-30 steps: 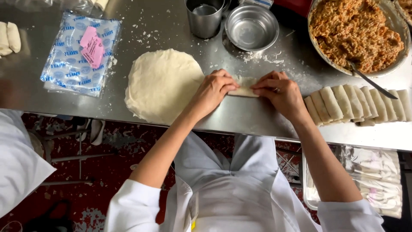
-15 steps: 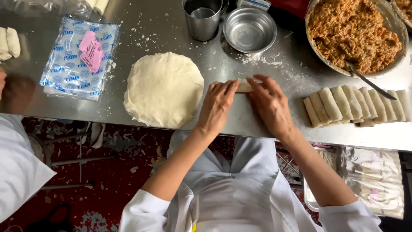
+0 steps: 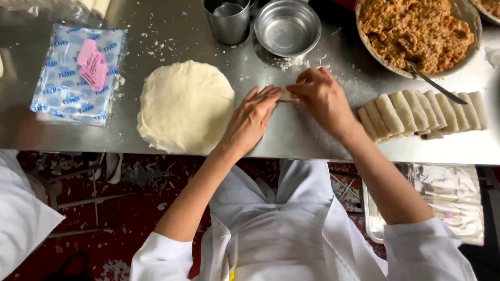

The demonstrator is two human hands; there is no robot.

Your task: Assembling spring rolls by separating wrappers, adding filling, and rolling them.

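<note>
Both my hands rest over a small pale roll (image 3: 285,96) on the steel table (image 3: 291,140). My left hand (image 3: 252,118) lies flat with fingers on the roll's left end. My right hand (image 3: 323,96) covers its right end, fingers curled on it. Most of the roll is hidden beneath my fingers. A round stack of thin white wrappers (image 3: 185,106) lies just left of my left hand. A row of several finished rolls (image 3: 424,113) lies to the right of my right hand.
A large bowl of orange-brown filling (image 3: 416,31) with a spoon (image 3: 429,83) sits at back right. A steel cup (image 3: 227,20) and a small steel bowl (image 3: 287,26) stand behind. A blue-printed plastic packet (image 3: 78,73) lies left. Another person's white sleeve (image 3: 21,218) is lower left.
My hands have pushed the roll away from me, toward the small steel bowl. My fingers have flattened over it. Another person's hand at the left edge is gone from view.
</note>
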